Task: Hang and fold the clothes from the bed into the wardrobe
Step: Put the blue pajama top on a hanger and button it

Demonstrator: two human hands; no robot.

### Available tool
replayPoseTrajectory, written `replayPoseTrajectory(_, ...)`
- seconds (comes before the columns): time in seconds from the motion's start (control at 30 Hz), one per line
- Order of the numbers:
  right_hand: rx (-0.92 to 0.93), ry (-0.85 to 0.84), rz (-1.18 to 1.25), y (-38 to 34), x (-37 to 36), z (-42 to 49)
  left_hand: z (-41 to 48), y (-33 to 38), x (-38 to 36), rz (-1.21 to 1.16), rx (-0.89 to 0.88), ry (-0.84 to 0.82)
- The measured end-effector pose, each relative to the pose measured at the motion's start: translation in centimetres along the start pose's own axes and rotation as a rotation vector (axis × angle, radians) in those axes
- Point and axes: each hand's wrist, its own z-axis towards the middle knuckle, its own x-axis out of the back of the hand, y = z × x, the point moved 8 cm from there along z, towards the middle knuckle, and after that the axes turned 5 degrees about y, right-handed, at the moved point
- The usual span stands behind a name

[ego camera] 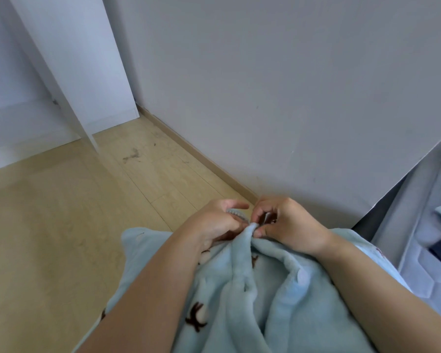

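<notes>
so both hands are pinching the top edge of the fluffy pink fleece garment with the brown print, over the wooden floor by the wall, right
Not quite: the fleece is light blue, not pink. The head view shows the left hand and right hand both pinching the top edge of the fluffy light blue fleece garment with the brown print, over the pale wooden floor by the grey wall.

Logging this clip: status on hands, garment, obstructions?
Left hand and right hand both pinching top edge of light blue fleece garment. Garment bunched below the hands, not hung. Wardrobe ahead left, floor path open.
</notes>
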Motion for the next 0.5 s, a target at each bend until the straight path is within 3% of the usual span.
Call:
replayPoseTrajectory(0.27,-0.025,0.034,-0.100,0.7,0.0,0.0,-0.1,0.3,0.0,0.046,-0.025,0.003)
replayPoseTrajectory(0.4,0.061,0.024,-0.258,0.3,-0.8,-0.2,-0.8,1.3,-1.3,-0.070,-0.066,-0.112)
replayPoseTrajectory(0.5,0.087,0.034,-0.288,0.1,-1.0,-0.2,-1.1,1.8,-1.7,-0.088,-0.102,-0.111)
